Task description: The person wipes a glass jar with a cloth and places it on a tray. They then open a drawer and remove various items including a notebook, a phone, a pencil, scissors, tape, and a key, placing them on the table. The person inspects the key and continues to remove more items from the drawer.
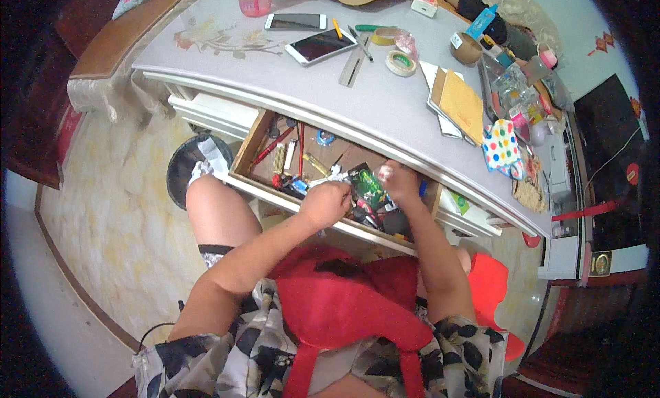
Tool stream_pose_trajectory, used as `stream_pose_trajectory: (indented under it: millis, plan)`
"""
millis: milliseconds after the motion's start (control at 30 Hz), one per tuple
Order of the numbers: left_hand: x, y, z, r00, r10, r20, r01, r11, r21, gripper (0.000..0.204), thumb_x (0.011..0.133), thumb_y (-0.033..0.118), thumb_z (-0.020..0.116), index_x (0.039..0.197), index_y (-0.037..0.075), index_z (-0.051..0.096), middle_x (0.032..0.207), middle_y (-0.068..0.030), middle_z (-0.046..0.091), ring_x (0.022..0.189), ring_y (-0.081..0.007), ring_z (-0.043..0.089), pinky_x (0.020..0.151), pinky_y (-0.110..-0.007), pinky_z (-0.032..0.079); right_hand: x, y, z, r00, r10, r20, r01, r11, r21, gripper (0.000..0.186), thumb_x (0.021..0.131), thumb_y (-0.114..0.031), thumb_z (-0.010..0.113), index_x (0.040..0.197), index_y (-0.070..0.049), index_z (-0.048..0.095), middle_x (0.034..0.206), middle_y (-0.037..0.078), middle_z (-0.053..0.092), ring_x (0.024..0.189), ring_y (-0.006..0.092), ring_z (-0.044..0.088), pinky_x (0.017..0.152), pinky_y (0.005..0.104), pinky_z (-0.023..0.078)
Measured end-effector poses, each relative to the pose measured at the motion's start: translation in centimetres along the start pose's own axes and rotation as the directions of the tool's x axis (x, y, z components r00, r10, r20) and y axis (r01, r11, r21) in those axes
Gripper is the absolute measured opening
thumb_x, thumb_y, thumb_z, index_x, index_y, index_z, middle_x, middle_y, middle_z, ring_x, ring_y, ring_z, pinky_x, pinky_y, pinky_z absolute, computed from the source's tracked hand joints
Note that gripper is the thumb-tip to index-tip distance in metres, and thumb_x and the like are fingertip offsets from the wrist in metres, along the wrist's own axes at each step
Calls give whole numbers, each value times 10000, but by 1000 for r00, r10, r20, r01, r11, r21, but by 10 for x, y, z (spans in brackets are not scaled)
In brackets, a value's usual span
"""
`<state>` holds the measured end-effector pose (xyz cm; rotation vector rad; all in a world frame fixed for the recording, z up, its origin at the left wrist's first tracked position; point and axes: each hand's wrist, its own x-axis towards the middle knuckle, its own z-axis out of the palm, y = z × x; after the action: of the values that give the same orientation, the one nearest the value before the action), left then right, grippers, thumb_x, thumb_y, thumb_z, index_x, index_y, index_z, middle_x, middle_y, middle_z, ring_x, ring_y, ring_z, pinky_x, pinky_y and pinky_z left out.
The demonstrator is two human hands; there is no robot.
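My left hand is closed over the middle of an open wooden drawer, with white crumpled material beside its fingers; what it grips is hidden. My right hand is at the drawer's right part, fingers curled around a small pale pinkish thing too blurred to name. Between my hands lies a shiny green packet among dark small items. The left part of the drawer holds red pens, small cylinders and several other loose bits. A blue ring lies near the back.
The grey tabletop carries two phones, tape rolls, a ruler, yellow envelopes, a dotted cloth and cluttered bottles. A bin stands left of my leg. A red apron covers my lap.
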<state>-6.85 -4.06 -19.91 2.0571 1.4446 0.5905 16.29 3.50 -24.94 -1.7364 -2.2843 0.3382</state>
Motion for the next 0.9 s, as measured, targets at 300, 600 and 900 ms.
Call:
stream_pose_trajectory:
  millis: [300,600,900]
  plan:
    - [-4,4,-1,1000,4,-15,-4,1000,13,170,792,177,530,767,17,583,790,-196,608,777,-360,599,718,-455,480,-56,-93,-129,881,-443,-166,471,853,226,320,694,-90,681,999,-74,588,970,146,539,933,323,505,806,403,433]
    - [1,7,-4,999,42,-25,-41,998,40,164,786,172,542,783,13,579,796,-202,603,779,-370,593,714,-459,479,113,-60,-210,888,-19,-460,118,975,187,444,789,-211,639,1168,-8,526,1164,211,476,1076,345,479,923,381,401]
    - [-4,6,-6,996,35,-78,-33,999,34,160,783,160,539,753,9,580,781,-194,606,759,-358,597,707,-446,484,64,-95,-213,857,-283,-431,384,908,167,283,840,-131,554,1109,-49,584,1179,150,547,1119,301,504,961,368,382]
